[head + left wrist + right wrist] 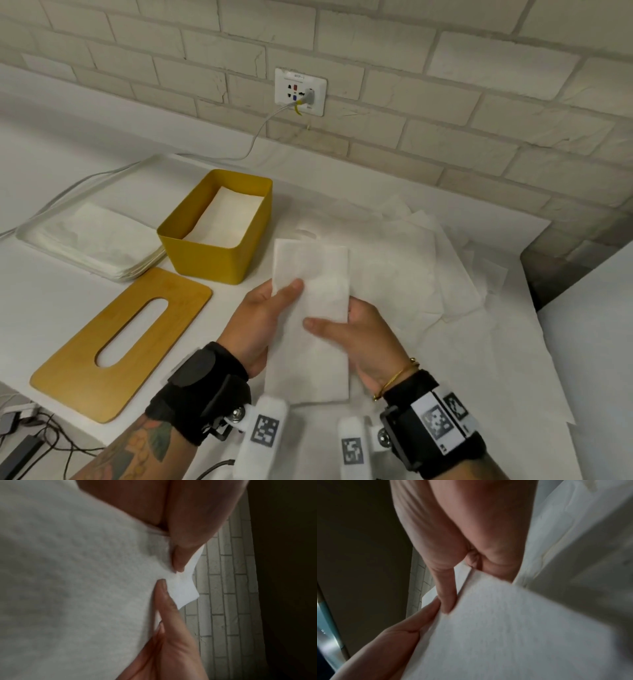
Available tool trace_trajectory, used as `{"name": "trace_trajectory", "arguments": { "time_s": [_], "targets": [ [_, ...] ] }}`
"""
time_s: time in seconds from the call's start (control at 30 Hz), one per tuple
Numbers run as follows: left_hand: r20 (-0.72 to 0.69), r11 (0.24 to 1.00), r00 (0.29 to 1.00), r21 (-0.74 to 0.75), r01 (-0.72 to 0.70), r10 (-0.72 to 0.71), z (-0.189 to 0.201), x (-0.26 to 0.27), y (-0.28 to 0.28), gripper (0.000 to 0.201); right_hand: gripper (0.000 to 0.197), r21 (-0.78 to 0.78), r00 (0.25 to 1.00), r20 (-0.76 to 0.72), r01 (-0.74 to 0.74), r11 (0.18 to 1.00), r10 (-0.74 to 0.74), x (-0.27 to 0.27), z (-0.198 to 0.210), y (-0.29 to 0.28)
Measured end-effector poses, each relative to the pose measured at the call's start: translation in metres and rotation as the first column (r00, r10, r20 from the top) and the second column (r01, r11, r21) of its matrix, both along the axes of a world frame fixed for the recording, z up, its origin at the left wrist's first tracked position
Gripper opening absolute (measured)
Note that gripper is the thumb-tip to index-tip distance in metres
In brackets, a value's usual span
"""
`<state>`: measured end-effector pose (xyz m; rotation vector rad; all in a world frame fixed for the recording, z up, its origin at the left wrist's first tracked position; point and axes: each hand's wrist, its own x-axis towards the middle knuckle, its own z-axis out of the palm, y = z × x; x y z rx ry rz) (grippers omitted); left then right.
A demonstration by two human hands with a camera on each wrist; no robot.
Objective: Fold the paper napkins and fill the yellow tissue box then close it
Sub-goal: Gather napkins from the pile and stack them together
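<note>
Head view shows both hands nearest the camera, raised over the white surface (51,308) with a folded napkin (310,308) between them. Left hand (260,318) has its grip clamped on the napkin's left edge, thumb on top and fingers beneath. Right hand (363,339) has its grip clamped on the right edge, thumb lying across the top face. In the left wrist view the thumb and a fingertip (163,588) pinch the paper near a corner; the picture is blurred, so the number of layers seems to be two but is hard to read. The right wrist view shows a finger (447,599) pressed along the napkin's edge.

Just left of the hands a wooden lid (85,359) with a long slot lies flat on the surface. Beyond it the yellow tissue box (209,257) stands open, with folded napkins (226,219) lying inside. A flat stack of napkins (99,240) sits left of the box, touching it or nearly so. Loose unfolded sheets (428,246) spread to the right. Farther back, a wall socket (299,91) holds a plugged cable.
</note>
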<state>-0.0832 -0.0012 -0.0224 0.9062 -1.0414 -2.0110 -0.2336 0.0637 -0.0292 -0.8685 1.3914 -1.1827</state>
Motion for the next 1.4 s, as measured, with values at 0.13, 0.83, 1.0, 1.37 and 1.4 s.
{"name": "trace_trajectory", "arguments": {
  "time_s": [0.13,0.83,1.0,1.37,1.4],
  "targets": [
    [-0.016,0.994,0.994,0.002,-0.107,0.107,0.002,0.011,-0.013,0.034,0.038,0.115,0.992,-0.06,-0.103,0.988,0.11,0.01,-0.015,0.011],
    [-0.061,0.981,0.984,0.103,-0.162,0.169,-0.006,0.032,-0.015,0.025,0.043,0.182,0.626,-0.779,0.268,0.946,-0.028,-0.127,0.026,-0.082],
    [-0.058,0.977,0.985,0.146,-0.152,0.162,-0.009,0.032,-0.013,0.035,0.04,0.221,0.639,-0.769,0.282,0.934,-0.011,-0.119,0.017,-0.095],
    [-0.049,0.971,0.986,0.188,-0.149,0.161,-0.017,0.022,-0.015,0.033,0.007,-0.149,0.871,-0.453,0.135,0.98,-0.189,-0.093,0.078,-0.075],
    [-0.053,0.968,0.985,0.199,-0.151,0.164,-0.017,0.019,-0.015,0.034,0.007,-0.193,0.933,-0.32,0.106,0.976,-0.164,-0.085,0.087,-0.07]
  ]
}}
